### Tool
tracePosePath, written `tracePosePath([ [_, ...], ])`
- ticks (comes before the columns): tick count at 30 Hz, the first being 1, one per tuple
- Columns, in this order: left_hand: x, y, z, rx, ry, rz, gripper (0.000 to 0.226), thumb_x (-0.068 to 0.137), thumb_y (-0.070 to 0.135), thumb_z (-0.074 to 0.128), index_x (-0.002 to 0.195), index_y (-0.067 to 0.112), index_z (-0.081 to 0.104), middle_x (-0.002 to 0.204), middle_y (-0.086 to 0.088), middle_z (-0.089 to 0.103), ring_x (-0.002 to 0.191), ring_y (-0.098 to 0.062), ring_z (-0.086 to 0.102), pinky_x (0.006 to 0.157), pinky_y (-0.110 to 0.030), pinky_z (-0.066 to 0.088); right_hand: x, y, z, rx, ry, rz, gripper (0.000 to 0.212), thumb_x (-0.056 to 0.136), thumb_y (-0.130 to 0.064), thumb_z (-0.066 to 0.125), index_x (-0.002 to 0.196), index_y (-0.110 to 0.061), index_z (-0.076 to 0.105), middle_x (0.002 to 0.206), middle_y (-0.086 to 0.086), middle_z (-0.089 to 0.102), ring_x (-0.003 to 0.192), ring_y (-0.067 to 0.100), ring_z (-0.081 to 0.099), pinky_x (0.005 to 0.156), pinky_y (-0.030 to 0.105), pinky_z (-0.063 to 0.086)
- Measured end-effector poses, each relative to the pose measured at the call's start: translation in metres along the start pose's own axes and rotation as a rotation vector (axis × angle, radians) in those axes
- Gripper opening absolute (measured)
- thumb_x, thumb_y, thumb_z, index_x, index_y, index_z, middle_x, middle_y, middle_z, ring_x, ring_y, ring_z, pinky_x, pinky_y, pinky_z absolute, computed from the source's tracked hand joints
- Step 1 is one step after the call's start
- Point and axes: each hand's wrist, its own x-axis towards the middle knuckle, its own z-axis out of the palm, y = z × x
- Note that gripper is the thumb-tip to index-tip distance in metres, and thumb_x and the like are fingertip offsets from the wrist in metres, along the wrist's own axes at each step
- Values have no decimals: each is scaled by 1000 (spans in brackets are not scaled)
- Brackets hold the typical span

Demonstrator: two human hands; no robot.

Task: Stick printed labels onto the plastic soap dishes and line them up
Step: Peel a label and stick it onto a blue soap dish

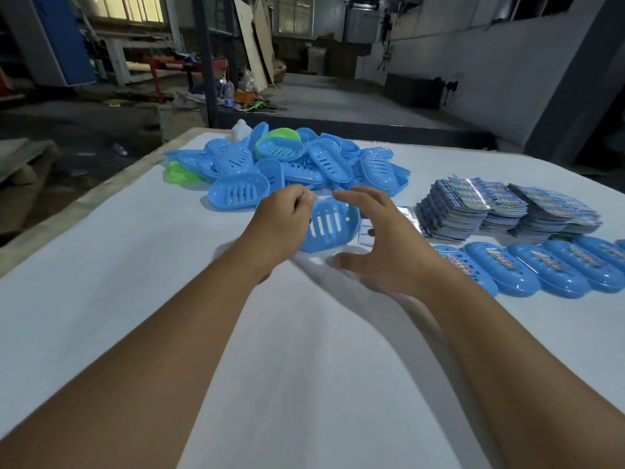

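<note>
My left hand (282,225) grips a blue slotted soap dish (333,226) at its left rim, holding it tilted just above the white table (135,265). My right hand (378,242) hovers spread wide to the right of the dish, fingers and thumb apart, touching nothing I can make out. A single label (367,231) lies on the table behind that hand. Stacks of printed labels (507,208) sit at the right. A row of labelled blue dishes (541,269) lies along the right side.
A heap of unlabelled blue soap dishes (297,164) with two green ones (279,145) fills the far middle of the table. A white object (240,130) sits behind the heap. The table's left edge (84,201) runs diagonally, with workshop floor beyond.
</note>
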Motion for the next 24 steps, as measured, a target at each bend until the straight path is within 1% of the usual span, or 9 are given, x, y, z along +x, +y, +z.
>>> tracePosePath([
  [3,-1,1,2,-84,-63,-145,42,101,38,46,97,1,65,93,-21,68,81,-36,66,70,-52,58,1,1,1,-8,-13,-7,78,68,-27,91,136,-38,55,137,-15,47,109,-7,50,96,19,43],
  [5,-2,1,2,-137,-116,-222,44,100,40,48,97,0,66,93,-21,69,86,-38,69,67,-59,60,0,3,0,-44,-28,9,71,69,-31,90,132,-38,58,129,-17,51,98,-10,53,86,14,43],
  [7,-2,-2,2,-69,-111,-185,40,99,40,52,91,5,70,87,-12,71,88,-34,69,73,-50,60,0,4,-1,-89,-67,26,68,68,-40,89,130,-42,59,123,-18,54,93,-8,55,77,11,41],
  [11,-4,-4,3,170,-130,9,23,94,44,60,89,24,72,88,12,70,86,-4,61,77,-27,46,-2,6,-7,-149,-163,108,64,64,-59,86,122,-48,61,113,-19,60,90,-7,56,69,11,42],
  [13,-6,-4,3,214,-207,53,20,92,44,63,95,27,73,93,16,69,87,0,58,77,-23,43,-4,5,-11,-118,-242,172,69,57,-72,81,119,-50,62,110,-25,62,86,-6,59,63,13,45],
  [16,-7,-5,4,269,-282,96,17,90,45,67,97,30,72,95,15,67,87,-2,59,79,-25,48,-3,4,-17,-49,-209,248,74,57,-82,68,122,-46,63,113,-26,63,90,-9,58,74,15,44],
  [19,-7,-6,3,282,-297,92,16,88,48,67,95,33,70,96,15,65,88,-1,58,75,-24,48,2,14,-26,-183,8,342,53,81,-54,66,128,-31,65,122,-14,67,104,10,62,88,29,48],
  [21,-7,-6,3,296,-308,83,17,88,49,66,96,34,69,98,16,64,89,-1,57,74,-24,47,2,21,-32,-381,35,451,46,87,-31,63,133,-25,62,130,-2,66,115,23,60,92,35,49],
  [24,-8,-5,4,309,-313,83,17,89,49,66,98,34,69,100,15,64,90,-2,57,74,-25,45,3,26,-31,-483,-32,533,25,82,-23,60,105,-15,66,107,7,68,103,35,59,74,36,50],
])
